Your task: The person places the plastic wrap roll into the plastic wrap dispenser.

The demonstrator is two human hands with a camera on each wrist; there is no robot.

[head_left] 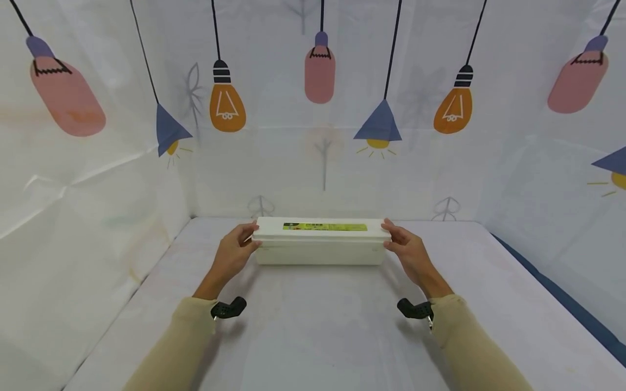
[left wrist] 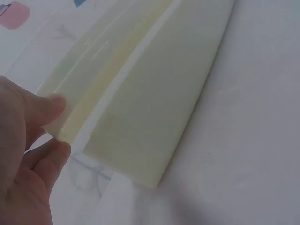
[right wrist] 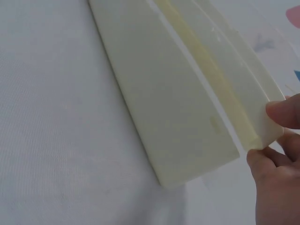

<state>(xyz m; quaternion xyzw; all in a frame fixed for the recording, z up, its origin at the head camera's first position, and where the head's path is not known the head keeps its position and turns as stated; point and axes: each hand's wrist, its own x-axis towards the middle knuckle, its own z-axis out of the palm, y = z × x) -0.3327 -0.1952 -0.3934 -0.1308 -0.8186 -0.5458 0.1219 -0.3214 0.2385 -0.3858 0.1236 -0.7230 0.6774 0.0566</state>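
Observation:
A long white box [head_left: 320,253] stands crosswise on the table, with its lid [head_left: 270,229] over it. On the lid's top is a yellow-green printed label [head_left: 325,227]. My left hand [head_left: 233,252] pinches the lid's left end between thumb and fingers; my right hand [head_left: 411,254] does the same at the right end. Both wrist views show fingertips under the lid's edge, beyond the box's ends. A yellowish band and a white rim line [right wrist: 201,75] run between lid and body. Whether the lid is wholly apart from the box, I cannot tell. The box's inside is hidden.
The table [head_left: 318,336] has a white cover. White sheets printed with hanging lamps, such as an orange bulb [head_left: 227,108], rise behind it and at both sides. A dark blue strip [head_left: 557,293] runs along the right edge. Each wrist wears a black device [head_left: 229,308].

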